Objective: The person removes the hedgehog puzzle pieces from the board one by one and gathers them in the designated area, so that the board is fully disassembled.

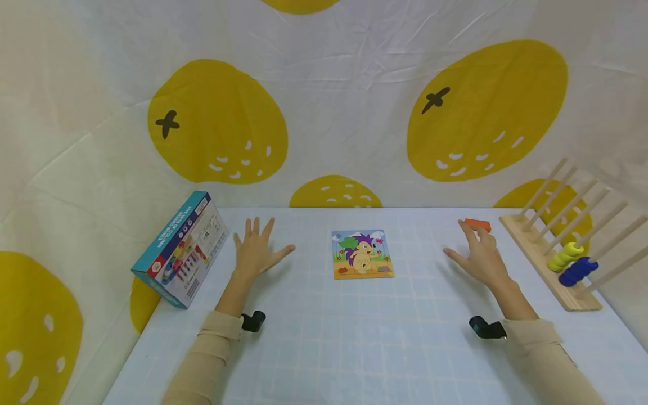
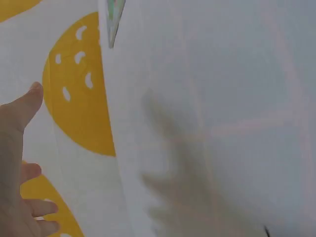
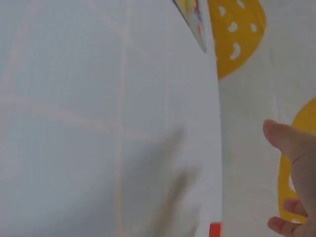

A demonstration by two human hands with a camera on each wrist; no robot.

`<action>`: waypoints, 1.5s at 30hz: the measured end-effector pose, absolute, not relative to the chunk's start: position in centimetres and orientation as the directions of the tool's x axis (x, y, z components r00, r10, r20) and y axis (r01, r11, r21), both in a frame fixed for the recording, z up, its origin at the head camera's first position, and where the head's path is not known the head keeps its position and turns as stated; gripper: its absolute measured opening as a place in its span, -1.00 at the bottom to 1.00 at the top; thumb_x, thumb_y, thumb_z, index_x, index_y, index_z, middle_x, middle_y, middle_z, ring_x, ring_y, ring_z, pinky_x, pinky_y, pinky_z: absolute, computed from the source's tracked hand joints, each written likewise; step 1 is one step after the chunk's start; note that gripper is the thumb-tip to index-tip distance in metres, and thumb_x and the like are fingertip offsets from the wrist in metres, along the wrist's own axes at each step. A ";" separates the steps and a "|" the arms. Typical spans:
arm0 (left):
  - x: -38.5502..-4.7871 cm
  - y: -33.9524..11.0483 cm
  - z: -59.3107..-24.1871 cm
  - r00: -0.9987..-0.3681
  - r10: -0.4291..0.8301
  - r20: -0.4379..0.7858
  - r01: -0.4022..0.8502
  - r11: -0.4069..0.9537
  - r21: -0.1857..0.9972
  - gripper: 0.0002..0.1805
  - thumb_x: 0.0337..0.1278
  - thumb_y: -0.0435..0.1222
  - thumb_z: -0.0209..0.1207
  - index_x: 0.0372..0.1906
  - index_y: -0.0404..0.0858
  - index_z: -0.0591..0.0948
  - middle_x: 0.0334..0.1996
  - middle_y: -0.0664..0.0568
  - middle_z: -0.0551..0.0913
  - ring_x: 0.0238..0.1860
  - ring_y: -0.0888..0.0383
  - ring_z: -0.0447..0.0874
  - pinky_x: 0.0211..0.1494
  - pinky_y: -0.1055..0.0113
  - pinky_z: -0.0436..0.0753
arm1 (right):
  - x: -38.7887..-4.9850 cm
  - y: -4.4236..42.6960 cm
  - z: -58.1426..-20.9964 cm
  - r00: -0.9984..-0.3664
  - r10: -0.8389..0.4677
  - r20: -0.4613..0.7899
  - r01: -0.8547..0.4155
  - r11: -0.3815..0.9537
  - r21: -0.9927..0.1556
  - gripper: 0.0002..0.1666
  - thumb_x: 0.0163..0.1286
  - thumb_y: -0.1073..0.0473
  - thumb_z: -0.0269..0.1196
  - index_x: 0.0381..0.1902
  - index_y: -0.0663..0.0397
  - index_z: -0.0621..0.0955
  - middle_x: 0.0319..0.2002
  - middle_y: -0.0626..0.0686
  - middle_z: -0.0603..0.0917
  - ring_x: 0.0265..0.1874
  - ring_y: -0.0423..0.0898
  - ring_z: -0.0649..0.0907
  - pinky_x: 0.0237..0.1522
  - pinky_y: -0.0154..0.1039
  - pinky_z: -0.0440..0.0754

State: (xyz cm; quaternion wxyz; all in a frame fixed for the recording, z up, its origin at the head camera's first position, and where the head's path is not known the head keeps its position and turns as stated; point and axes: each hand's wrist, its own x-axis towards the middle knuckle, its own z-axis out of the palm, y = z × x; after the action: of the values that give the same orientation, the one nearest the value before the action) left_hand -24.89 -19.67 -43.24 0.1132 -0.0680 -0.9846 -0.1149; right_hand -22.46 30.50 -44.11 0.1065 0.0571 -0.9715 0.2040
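Note:
The left hand is held above the table with its fingers spread and nothing in it, right of the upright box. In the left wrist view the same hand shows its thumb and several fingers, touching nothing. Over the table's right part, the right hand has its thumb apart and its fingers loosely bent, holding nothing. A small red-orange block lies just behind its fingertips; the block also shows at the lower edge of the right wrist view. Between the hands lies a square hedgehog picture board.
At the left stands a blue and white box with printed pictures. At the right, a wooden base carries several upright rods, with yellow rings on one and blue rings on another. A lemon-patterned cloth hangs behind the table.

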 end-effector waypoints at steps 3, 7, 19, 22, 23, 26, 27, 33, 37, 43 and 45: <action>-25.2 -17.4 -43.6 -0.947 0.177 0.269 0.257 0.920 0.297 -0.21 0.05 0.16 0.18 0.26 -0.30 0.42 0.14 -0.30 0.51 0.17 -0.24 0.44 0.15 -0.19 0.40 | -23.9 28.5 -44.3 -0.972 -0.122 0.199 -0.200 0.875 -0.441 -0.09 0.28 -0.06 0.24 0.41 0.23 0.12 0.21 0.51 0.21 0.15 0.43 0.25 0.04 0.43 0.31; -25.7 -13.7 -44.4 -0.934 0.243 0.260 0.337 0.839 0.427 -0.43 0.09 -0.07 0.26 0.14 -0.34 0.52 -0.05 -0.22 0.64 -0.01 -0.13 0.59 0.08 0.00 0.53 | -26.1 24.9 -45.1 -0.968 -0.178 0.174 -0.246 0.803 -0.542 -0.23 0.30 0.11 0.23 0.36 0.29 0.23 0.19 0.45 0.31 0.08 0.32 0.42 0.08 0.27 0.42; -28.0 -4.5 -48.0 -0.914 0.357 0.192 0.405 0.812 0.421 -0.21 -0.01 0.07 0.29 0.28 -0.29 0.40 0.23 -0.18 0.42 0.27 -0.08 0.34 0.32 0.08 0.34 | -31.2 17.5 -48.3 -0.929 -0.297 0.221 -0.367 0.660 -0.655 -0.39 0.26 0.21 0.26 0.23 0.32 0.41 0.21 0.35 0.42 0.23 0.28 0.36 0.28 0.16 0.25; -28.6 -3.7 -48.2 -0.921 0.354 0.161 0.389 0.821 0.419 -0.17 -0.04 0.10 0.29 0.29 -0.28 0.39 0.26 -0.18 0.38 0.32 -0.09 0.27 0.36 0.07 0.27 | -31.8 16.7 -48.6 -0.927 -0.301 0.222 -0.370 0.656 -0.658 -0.41 0.25 0.19 0.27 0.18 0.37 0.44 0.19 0.36 0.44 0.25 0.28 0.35 0.31 0.15 0.20; -28.8 -3.6 -48.3 -0.925 0.353 0.143 0.379 0.826 0.416 -0.15 -0.05 0.12 0.29 0.30 -0.27 0.39 0.27 -0.17 0.38 0.33 -0.08 0.26 0.37 0.06 0.26 | -32.0 16.6 -48.7 -0.929 -0.298 0.219 -0.367 0.657 -0.659 -0.42 0.25 0.19 0.27 0.17 0.38 0.45 0.18 0.36 0.45 0.24 0.28 0.36 0.31 0.15 0.21; -29.2 -3.3 -48.4 -0.933 0.349 0.089 0.354 0.845 0.400 -0.11 -0.09 0.17 0.28 0.31 -0.24 0.37 0.29 -0.14 0.36 0.34 -0.05 0.24 0.38 0.03 0.22 | -32.2 16.3 -48.7 -0.936 -0.286 0.205 -0.348 0.668 -0.658 -0.44 0.23 0.18 0.27 0.12 0.41 0.48 0.14 0.37 0.49 0.21 0.29 0.40 0.29 0.15 0.25; -29.3 -3.3 -48.5 -0.935 0.346 0.073 0.346 0.854 0.389 -0.09 -0.10 0.20 0.28 0.32 -0.23 0.36 0.30 -0.13 0.35 0.34 -0.04 0.23 0.38 0.02 0.22 | -32.2 16.2 -48.7 -0.936 -0.285 0.206 -0.348 0.673 -0.653 -0.45 0.23 0.18 0.27 0.10 0.42 0.49 0.12 0.38 0.50 0.19 0.29 0.41 0.28 0.15 0.26; -29.7 -3.2 -48.5 -0.934 0.357 0.016 0.339 0.872 0.353 0.01 -0.22 0.27 0.30 0.35 -0.19 0.33 0.35 -0.12 0.27 0.38 -0.03 0.15 0.41 -0.05 0.11 | -32.2 16.2 -49.1 -0.923 -0.300 0.239 -0.383 0.674 -0.631 -0.52 0.20 0.21 0.29 0.00 0.47 0.56 0.01 0.40 0.57 0.10 0.31 0.48 0.22 0.16 0.33; -29.8 -3.2 -48.6 -0.928 0.374 -0.009 0.345 0.865 0.363 0.03 -0.28 0.28 0.32 0.36 -0.16 0.33 0.38 -0.13 0.22 0.41 -0.04 0.10 0.43 -0.09 0.02 | -32.1 16.4 -49.4 -0.921 -0.300 0.250 -0.389 0.663 -0.640 -0.57 0.18 0.25 0.31 -0.05 0.46 0.58 -0.04 0.39 0.59 0.06 0.30 0.51 0.20 0.14 0.37; -29.9 -3.5 -49.2 -0.920 0.391 -0.008 0.359 0.852 0.382 0.01 -0.29 0.26 0.34 0.35 -0.10 0.35 0.38 -0.10 0.21 0.42 -0.02 0.07 0.44 -0.10 -0.06 | -31.5 16.7 -49.4 -0.941 -0.273 0.198 -0.333 0.661 -0.673 -0.55 0.20 0.20 0.31 -0.03 0.44 0.58 -0.03 0.37 0.58 0.08 0.29 0.50 0.21 0.13 0.35; -29.9 -3.5 -49.3 -0.920 0.392 0.002 0.359 0.843 0.400 -0.02 -0.29 0.24 0.35 0.34 -0.07 0.37 0.38 -0.10 0.22 0.41 -0.02 0.08 0.44 -0.11 -0.08 | -31.5 16.9 -49.4 -0.950 -0.259 0.177 -0.308 0.666 -0.680 -0.55 0.21 0.19 0.31 -0.04 0.44 0.58 -0.02 0.37 0.58 0.08 0.28 0.49 0.21 0.13 0.35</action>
State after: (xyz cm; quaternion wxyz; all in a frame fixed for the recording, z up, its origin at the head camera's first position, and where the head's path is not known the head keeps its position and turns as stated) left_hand -29.87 -3.54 -49.31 -0.0401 -0.1958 -0.9591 -0.2006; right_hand -31.45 16.89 -49.42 0.0325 0.1553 -0.9120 0.3783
